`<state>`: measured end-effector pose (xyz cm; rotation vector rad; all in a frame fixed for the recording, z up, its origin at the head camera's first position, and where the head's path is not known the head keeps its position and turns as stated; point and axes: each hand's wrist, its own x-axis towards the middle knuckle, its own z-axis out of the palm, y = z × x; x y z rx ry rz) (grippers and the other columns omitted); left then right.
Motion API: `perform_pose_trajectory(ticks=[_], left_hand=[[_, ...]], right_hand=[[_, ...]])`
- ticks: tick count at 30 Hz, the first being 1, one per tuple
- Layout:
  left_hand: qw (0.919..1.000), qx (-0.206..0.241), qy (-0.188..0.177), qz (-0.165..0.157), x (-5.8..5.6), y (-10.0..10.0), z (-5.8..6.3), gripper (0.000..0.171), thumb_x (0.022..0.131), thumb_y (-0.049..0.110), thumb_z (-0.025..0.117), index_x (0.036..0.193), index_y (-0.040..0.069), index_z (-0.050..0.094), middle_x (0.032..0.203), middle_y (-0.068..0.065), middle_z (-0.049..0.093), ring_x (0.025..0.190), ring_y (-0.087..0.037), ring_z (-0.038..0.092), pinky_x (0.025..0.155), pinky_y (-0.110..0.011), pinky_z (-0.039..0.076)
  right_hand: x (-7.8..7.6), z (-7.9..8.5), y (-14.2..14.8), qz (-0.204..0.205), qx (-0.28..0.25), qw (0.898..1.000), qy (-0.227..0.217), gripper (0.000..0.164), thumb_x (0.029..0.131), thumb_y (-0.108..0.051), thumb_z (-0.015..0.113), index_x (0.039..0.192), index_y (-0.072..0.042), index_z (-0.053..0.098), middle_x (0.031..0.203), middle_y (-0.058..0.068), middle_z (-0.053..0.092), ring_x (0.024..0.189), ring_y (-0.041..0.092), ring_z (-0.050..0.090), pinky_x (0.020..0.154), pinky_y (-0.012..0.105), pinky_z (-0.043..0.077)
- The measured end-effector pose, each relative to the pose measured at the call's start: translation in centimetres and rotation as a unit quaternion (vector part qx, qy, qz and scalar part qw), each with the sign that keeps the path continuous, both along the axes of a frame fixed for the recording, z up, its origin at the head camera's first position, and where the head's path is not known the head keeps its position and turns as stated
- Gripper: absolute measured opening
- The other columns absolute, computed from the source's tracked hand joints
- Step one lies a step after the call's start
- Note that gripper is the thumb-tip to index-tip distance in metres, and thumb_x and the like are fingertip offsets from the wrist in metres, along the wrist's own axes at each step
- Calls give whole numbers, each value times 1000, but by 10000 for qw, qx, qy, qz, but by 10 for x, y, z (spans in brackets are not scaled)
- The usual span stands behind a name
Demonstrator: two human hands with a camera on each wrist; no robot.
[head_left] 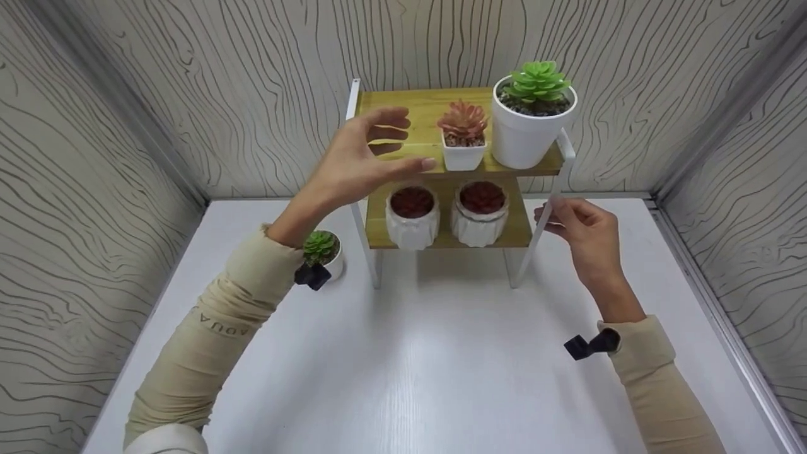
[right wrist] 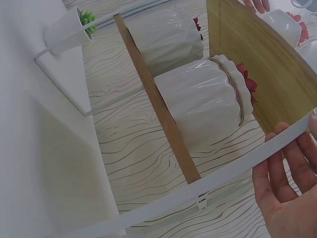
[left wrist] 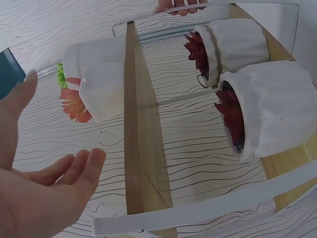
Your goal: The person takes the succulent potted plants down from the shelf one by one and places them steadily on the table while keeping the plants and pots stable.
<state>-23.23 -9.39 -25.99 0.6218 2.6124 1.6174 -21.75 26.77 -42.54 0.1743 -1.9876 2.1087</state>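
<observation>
A two-tier plant shelf [head_left: 403,165] with wooden boards and a white metal frame stands against the back wall. Over the left part of its top board hovers my left hand [head_left: 359,157], thumb and fingers spread apart with nothing between them. Just right of the thumb sits a small square white pot with a pink succulent [head_left: 463,142]; a larger white pot with a green succulent [head_left: 534,126] stands beside it. My right hand [head_left: 589,236] grips the right frame post [right wrist: 257,153], its fingers behind the bar and the thumb in front in the right wrist view.
On the lower board stand two ribbed white pots with dark red succulents, a left one [head_left: 413,221] and a right one [head_left: 480,217]. A small green potted succulent [head_left: 326,252] is on the white table [head_left: 403,378], left of the shelf, partly behind my left wrist. Wood-patterned walls enclose the table.
</observation>
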Motion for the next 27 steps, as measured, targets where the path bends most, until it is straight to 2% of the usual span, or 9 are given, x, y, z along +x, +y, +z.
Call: perform_pose_trajectory(ticks=[7,14,18,22,27], left_hand=[[9983,-564,-124,-71,-8,4,3,89,81,43,92,153,14,49,153,-6,57,140,-23,58,114,-30,51],[9959,-857,-83,-293,-14,9,9,89,80,41,93,151,8,51,153,-10,56,140,-25,58,114,-30,51],[9941,-1016,-39,-384,-17,13,13,89,80,39,93,151,6,51,150,-11,57,133,-23,61,111,-28,53],[9922,-1188,-151,-351,-20,18,18,91,79,37,94,151,4,50,146,-13,60,126,-20,64,106,-26,56],[9864,-1613,-222,-239,-23,23,22,96,78,39,94,155,5,46,150,-13,57,130,-22,63,107,-29,56]], right_hand=[[-1,0,0,14,-9,10000,-67,30,103,-23,69,113,4,75,99,0,79,98,14,77,91,25,63],[-2,-1,0,-37,-136,9999,26,28,103,-19,68,108,9,74,95,2,80,96,15,77,89,28,64],[-1,-2,1,-16,-56,10000,-10,30,103,-21,68,109,8,73,96,1,80,98,15,77,91,27,64],[0,-1,1,-13,33,10000,-39,29,103,-23,68,110,4,75,97,0,80,98,14,77,92,26,63],[-1,-3,2,25,85,9999,-49,30,104,-24,68,111,3,76,97,0,80,98,13,77,92,25,63]])
